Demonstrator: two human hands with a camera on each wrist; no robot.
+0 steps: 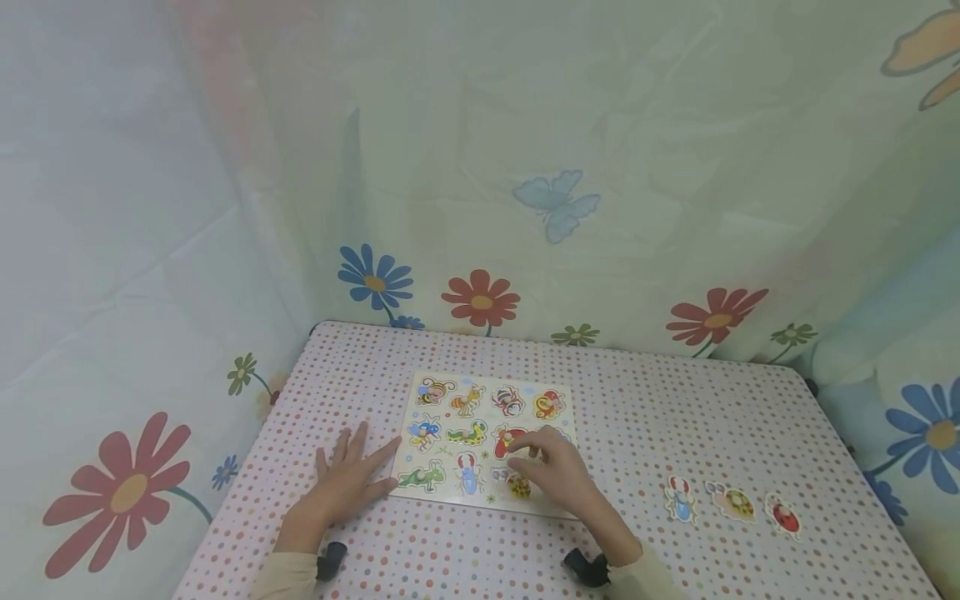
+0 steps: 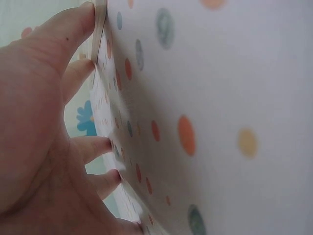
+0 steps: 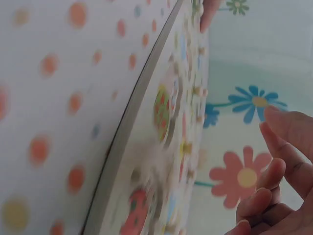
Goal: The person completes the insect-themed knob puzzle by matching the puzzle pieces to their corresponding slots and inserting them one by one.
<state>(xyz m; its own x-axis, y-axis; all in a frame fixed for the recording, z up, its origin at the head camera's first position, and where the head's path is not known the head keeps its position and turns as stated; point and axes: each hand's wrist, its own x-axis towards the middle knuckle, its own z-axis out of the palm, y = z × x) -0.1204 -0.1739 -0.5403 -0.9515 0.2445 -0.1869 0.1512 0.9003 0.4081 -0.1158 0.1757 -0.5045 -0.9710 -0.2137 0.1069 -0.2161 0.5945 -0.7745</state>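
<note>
An insect puzzle board (image 1: 480, 498) lies on the dotted table, with several knobbed bug pieces in its upper rows, among them a green caterpillar piece (image 1: 467, 433). My left hand (image 1: 347, 479) lies spread at the board's left side, its thumb and index fingertip touching the board's edge and other fingertips resting on the table. Over the board's lower right hovers my right hand (image 1: 555, 471), fingers loosely bent, nothing visible between them; it partly covers the red bug piece (image 1: 504, 442) and the pictures nearby. The right wrist view shows those fingers (image 3: 274, 171) above the board.
Right of the board lie three loose pieces: a blue stag beetle (image 1: 681, 500), a snail (image 1: 731, 502) and a ladybug (image 1: 783, 517). The dotted tabletop (image 1: 465, 558) ends at a flowered curtain (image 1: 615, 275) behind and at the sides. Black straps sit on both wrists.
</note>
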